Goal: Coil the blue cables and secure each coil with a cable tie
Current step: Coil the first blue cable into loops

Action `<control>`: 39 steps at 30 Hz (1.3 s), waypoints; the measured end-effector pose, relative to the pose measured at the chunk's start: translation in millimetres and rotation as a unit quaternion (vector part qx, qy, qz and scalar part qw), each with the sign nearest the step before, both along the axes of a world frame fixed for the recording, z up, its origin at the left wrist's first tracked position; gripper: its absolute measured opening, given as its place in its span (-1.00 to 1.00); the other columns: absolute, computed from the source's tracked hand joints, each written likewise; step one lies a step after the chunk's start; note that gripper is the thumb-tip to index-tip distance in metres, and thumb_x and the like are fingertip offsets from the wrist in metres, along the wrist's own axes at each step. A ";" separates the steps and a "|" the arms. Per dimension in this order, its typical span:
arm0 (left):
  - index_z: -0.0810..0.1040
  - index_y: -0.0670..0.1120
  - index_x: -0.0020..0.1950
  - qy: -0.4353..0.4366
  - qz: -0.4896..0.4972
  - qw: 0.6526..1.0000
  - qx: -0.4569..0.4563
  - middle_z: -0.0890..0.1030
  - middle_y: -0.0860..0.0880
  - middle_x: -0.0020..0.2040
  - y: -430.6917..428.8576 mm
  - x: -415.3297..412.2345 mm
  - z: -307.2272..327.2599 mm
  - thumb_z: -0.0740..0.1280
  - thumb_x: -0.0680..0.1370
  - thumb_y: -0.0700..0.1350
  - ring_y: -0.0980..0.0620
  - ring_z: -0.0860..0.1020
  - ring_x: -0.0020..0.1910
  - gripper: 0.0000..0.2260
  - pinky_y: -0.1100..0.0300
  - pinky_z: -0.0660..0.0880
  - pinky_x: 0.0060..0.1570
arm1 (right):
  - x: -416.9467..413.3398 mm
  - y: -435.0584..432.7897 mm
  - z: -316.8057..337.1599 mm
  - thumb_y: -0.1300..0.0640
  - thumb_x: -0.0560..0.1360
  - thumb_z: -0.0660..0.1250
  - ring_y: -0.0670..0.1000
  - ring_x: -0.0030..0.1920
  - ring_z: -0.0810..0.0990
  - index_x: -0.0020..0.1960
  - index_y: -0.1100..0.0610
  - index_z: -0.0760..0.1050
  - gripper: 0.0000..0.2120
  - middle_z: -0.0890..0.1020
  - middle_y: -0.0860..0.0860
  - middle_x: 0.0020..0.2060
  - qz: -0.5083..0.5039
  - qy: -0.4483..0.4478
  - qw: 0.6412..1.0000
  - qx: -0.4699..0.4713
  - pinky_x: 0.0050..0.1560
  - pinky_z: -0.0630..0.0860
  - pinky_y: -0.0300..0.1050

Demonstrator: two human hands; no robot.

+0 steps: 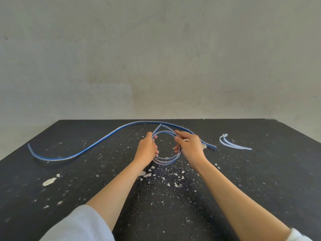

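A blue cable wound into a round coil (166,160) lies between my hands at the middle of the black table. My left hand (147,149) grips the coil's left side, and my right hand (190,147) grips its right side with fingers pinching the strands. Two loose ends of the coil stick up at its far side. A second blue cable (97,142) lies uncoiled in a long wave from the far left, along the back, to an end just right of my right hand. Several white cable ties (232,144) lie to the right.
The black table (260,180) is speckled with white paint flakes and chips, thickest in front of the coil. Its far edge meets a bare grey wall. Both forearms reach in from the bottom, with light sleeves at the frame's edge.
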State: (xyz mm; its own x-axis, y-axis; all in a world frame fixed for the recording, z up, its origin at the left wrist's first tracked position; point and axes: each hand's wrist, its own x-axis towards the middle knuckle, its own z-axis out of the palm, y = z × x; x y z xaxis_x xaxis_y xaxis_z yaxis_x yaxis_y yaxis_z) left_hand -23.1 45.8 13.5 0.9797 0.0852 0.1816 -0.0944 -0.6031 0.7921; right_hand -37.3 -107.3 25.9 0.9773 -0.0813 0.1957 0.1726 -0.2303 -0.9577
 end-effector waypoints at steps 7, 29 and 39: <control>0.46 -0.17 -0.02 -0.002 0.054 0.995 -0.078 0.44 -0.05 -0.39 -7.3 2.7 8.9 0.19 0.60 -0.10 0.05 0.42 -0.55 -0.85 0.27 0.39 -0.58 | -2.9 3.7 -4.2 0.25 0.57 0.23 -0.02 -0.44 0.58 0.26 0.16 0.51 -0.72 0.60 0.00 -0.36 0.003 0.018 1.000 -0.011 -0.13 0.64 0.02; 0.23 -0.01 0.46 -0.049 -0.072 0.991 0.104 0.51 -0.02 0.19 2.9 2.3 -0.8 0.10 0.59 -0.31 0.08 0.53 -0.07 -0.54 0.12 0.52 -0.04 | -5.7 -0.9 -0.3 0.28 0.60 0.11 0.02 -0.28 0.55 0.31 0.16 0.46 -0.67 0.57 0.11 0.00 -0.012 -0.030 0.980 -0.196 -0.21 0.55 -0.14; 0.30 0.01 0.41 -0.009 -0.118 0.983 0.137 0.60 -0.07 0.16 7.0 -1.1 -3.2 0.08 0.64 -0.12 0.04 0.58 -0.04 -0.67 0.17 0.52 -0.19 | -5.2 -6.9 -6.7 0.29 0.60 0.09 0.19 -0.05 0.56 0.32 0.17 0.45 -0.67 0.51 0.13 0.12 -0.003 -0.042 0.969 -0.243 -0.02 0.55 0.09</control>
State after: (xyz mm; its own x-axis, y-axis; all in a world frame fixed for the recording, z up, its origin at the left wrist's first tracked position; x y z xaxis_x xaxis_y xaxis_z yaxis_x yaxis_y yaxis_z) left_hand -24.2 52.8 10.3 0.9625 -0.1996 0.1835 -0.2705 -0.7532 0.5996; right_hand -42.5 -114.3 19.2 0.9561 0.0345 0.2910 0.2421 -0.6522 -0.7184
